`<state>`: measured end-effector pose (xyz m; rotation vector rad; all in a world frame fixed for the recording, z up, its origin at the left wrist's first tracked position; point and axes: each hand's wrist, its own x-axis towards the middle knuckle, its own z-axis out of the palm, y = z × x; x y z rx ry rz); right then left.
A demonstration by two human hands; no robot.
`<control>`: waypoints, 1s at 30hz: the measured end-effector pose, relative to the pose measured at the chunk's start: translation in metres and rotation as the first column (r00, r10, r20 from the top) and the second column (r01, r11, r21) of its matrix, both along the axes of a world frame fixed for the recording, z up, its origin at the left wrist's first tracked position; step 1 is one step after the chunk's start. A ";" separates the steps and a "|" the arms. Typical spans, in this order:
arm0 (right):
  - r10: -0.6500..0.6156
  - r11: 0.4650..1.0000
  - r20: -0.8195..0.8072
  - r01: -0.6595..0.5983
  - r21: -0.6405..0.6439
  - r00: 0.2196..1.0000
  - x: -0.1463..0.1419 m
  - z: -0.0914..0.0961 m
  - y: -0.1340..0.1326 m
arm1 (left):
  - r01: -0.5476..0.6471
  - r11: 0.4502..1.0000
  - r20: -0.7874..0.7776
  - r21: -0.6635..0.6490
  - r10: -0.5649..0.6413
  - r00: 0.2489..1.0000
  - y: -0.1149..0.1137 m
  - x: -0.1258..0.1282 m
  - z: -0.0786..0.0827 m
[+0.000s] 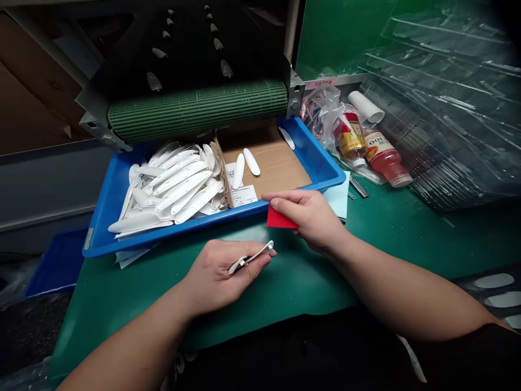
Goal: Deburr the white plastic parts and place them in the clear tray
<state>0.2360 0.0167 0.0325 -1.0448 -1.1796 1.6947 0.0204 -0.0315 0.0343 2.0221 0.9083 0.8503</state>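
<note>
Holding a slim white piece (pixel 256 254) in the left hand (pixel 222 271), pinching a red sheet (pixel 280 219) in the right hand (pixel 315 217). Best gripped lightly, without bending, above the green table (pixel 293 282), near the blue tray (pixel 220 219).

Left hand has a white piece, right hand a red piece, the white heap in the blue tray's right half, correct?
No, in the head view the white heap lies in the left half of the blue tray. Left hand holding a white piece, right hand a red piece: both correct.
</note>
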 end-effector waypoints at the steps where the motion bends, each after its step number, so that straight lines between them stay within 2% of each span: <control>1: 0.011 1.000 0.002 -0.011 0.006 1.000 0.001 0.001 0.000 | 0.015 0.998 0.005 0.061 -0.015 1.000 0.001 0.000 0.000; 4: 0.229 0.973 0.038 -0.229 -0.015 0.973 0.004 0.005 0.001 | 0.041 0.977 -0.034 0.210 -0.035 0.999 0.002 -0.001 -0.001; 5: 0.201 0.979 0.094 -0.202 0.009 0.975 0.005 0.006 0.001 | 0.047 0.966 -0.034 0.255 -0.040 0.999 0.003 -0.001 -0.001; 6: 0.113 0.991 0.149 -0.121 0.049 0.982 0.005 0.006 0.002 | 0.046 0.955 -0.029 0.292 -0.039 0.999 0.003 -0.001 -0.001; 7: 0.017 0.995 0.176 -0.034 0.093 0.984 0.005 0.006 0.002 | 0.041 0.947 -0.027 0.319 -0.034 0.999 0.003 -0.001 -0.001; 8: -0.010 0.993 0.177 -0.011 0.116 0.984 0.006 0.006 0.002 | 0.036 0.940 -0.034 0.340 -0.026 0.999 0.003 -0.002 -0.001; 11: 0.221 0.962 0.162 -0.242 0.126 0.962 0.006 0.007 0.003 | 0.037 0.911 -0.131 0.412 0.019 0.991 0.003 -0.006 -0.002; 12: 0.215 0.957 0.202 -0.248 0.151 0.955 0.007 0.007 0.003 | 0.046 0.898 -0.170 0.437 0.032 0.985 0.003 -0.007 -0.002; 15: -0.051 0.963 0.306 -0.035 0.269 0.951 0.010 0.009 0.005 | 0.079 0.868 -0.262 0.491 0.060 0.963 0.003 -0.011 -0.002; 16: -0.038 0.959 0.297 -0.048 0.278 0.954 0.011 0.009 0.005 | 0.085 0.861 -0.283 0.502 0.071 0.956 0.003 -0.012 -0.002; 18: 0.158 0.938 0.291 -0.235 0.255 0.944 0.013 0.010 0.006 | 0.092 0.847 -0.342 0.524 0.111 0.933 0.003 -0.013 -0.002; 19: 0.206 0.920 0.327 -0.297 0.256 0.922 0.014 0.010 0.006 | 0.095 0.837 -0.368 0.539 0.133 0.920 0.003 -0.013 -0.001; 20: 0.179 0.914 0.391 -0.299 0.273 0.903 0.014 0.011 0.007 | 0.098 0.828 -0.389 0.552 0.151 0.909 0.003 -0.013 0.000; 22: -0.010 0.913 0.489 -0.192 0.361 0.872 0.015 0.012 0.007 | 0.101 0.822 -0.418 0.560 0.175 0.891 0.003 -0.013 0.001; 23: -0.051 0.902 0.492 -0.172 0.396 0.869 0.015 0.013 0.006 | 0.104 0.825 -0.433 0.556 0.180 0.883 0.003 -0.014 0.002; 25: 0.065 0.877 0.476 -0.278 0.392 0.877 0.014 0.013 0.006 | 0.113 0.827 -0.462 0.551 0.190 0.866 0.003 -0.014 0.003; 26: 0.127 0.860 0.494 -0.343 0.377 0.860 0.015 0.013 0.006 | 0.120 0.822 -0.475 0.556 0.196 0.858 0.003 -0.014 0.003; 27: 0.132 0.848 0.541 -0.377 0.372 0.831 0.015 0.011 0.007 | 0.126 0.816 -0.478 0.564 0.198 0.856 0.003 -0.014 0.003; 28: 0.073 0.845 0.604 -0.370 0.385 0.794 0.015 0.010 0.008 | 0.129 0.811 -0.474 0.571 0.198 0.858 0.003 -0.014 0.003; 30: -0.135 0.835 0.675 -0.283 0.472 0.725 0.016 0.008 0.010 | 0.122 0.811 -0.459 0.572 0.193 0.867 0.003 -0.015 0.003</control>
